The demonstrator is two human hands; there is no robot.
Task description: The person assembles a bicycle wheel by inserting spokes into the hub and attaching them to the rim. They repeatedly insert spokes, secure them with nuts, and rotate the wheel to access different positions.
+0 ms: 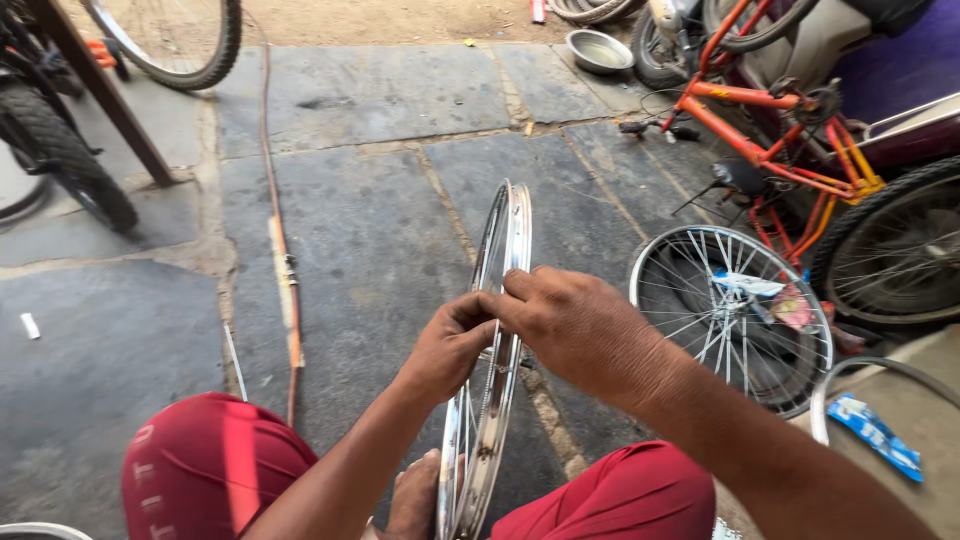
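A shiny metal bicycle wheel rim (507,235) with thin spokes stands upright on edge between my knees, seen nearly edge-on. My left hand (447,347) pinches the rim's left side about halfway up, fingers closed on the spoke area. My right hand (572,325) reaches across from the right, its fingertips meeting the left hand's at the rim. A bare foot (415,495) rests against the rim's bottom. My knees in red shorts (205,470) flank the wheel.
A second spoked wheel (733,305) lies at the right beside an orange bicycle frame (770,150). A metal bowl (598,50) sits far back. A long thin rod (280,240) lies on the stone floor at left. Tyres (70,160) stand far left.
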